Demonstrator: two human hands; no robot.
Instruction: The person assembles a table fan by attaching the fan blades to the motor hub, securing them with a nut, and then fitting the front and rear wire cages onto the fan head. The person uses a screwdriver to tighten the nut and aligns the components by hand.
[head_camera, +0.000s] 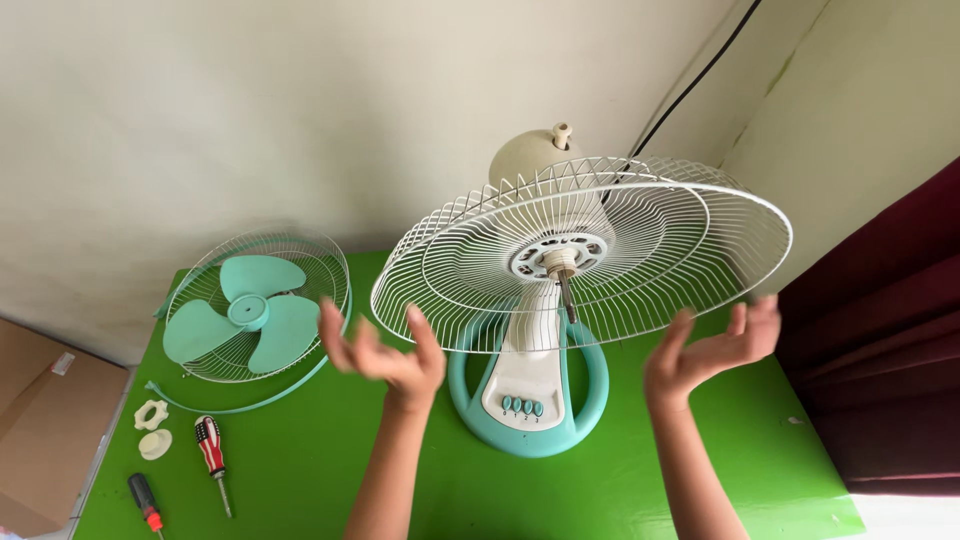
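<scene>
Below, open hands (385, 350) (710, 345), rear fan guard (600, 250) just above, between them

The fan base (528, 420) is standing on the table (620, 480), near the middle, and I am placing everything from it. Above the base the rear grille (640, 240) is sitting on the motor housing (530, 155), tilted. My left hand (385, 355) is staying left of the base, just under the grille rim, and my right hand (715, 345) right of it. Far left of the base, the front grille (260, 300) is lying flat with the blade (242, 312) in it. In front of that grille, two plastic nuts (152, 428) and two screwdrivers (212, 455) are lying. Behind the base the wall (250, 110) is standing.
</scene>
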